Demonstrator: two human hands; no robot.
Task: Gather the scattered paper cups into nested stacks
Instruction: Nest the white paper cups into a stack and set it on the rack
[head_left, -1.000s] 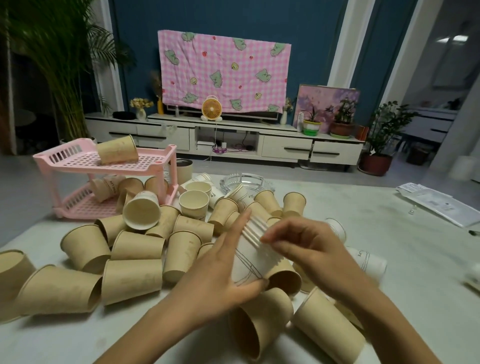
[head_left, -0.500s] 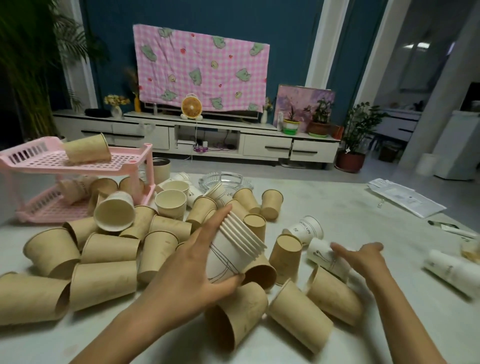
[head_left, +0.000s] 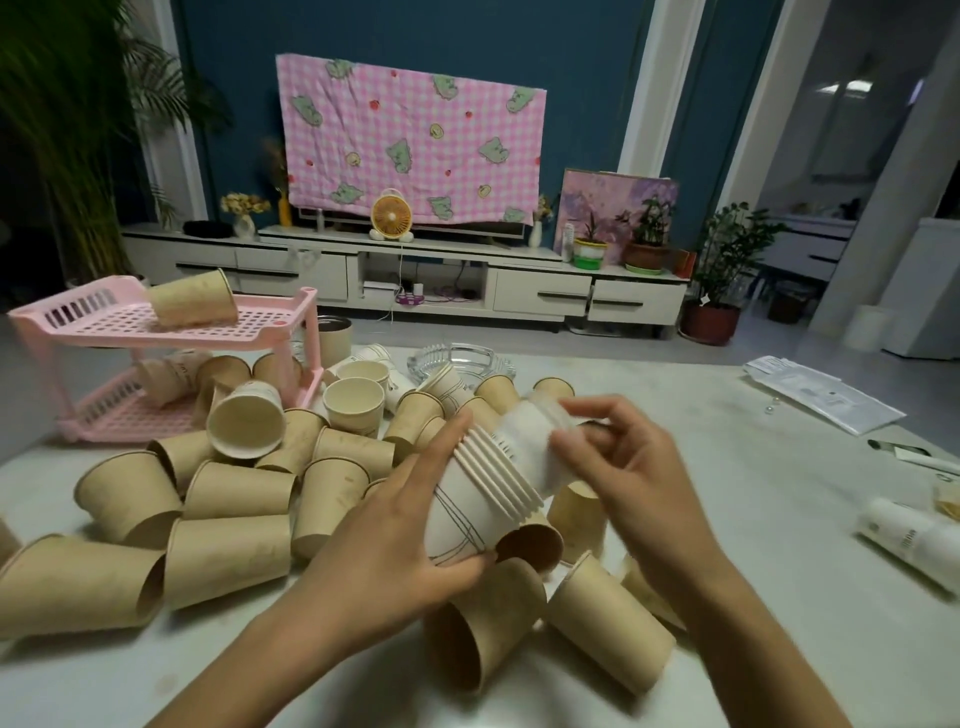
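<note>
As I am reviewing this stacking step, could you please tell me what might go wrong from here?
1. The right hand pinches the white cup at the white stack's mouth; entering askew, it could jam or crumple a rim.
2. The left hand grips the stack tilted above lying brown cups; a slip might scatter them.

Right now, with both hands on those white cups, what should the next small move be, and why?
Probably push the loose cup fully into the stack. The right hand holds it at the stack's open end, most of it sticking out, while the left hand grips the stack.
</note>
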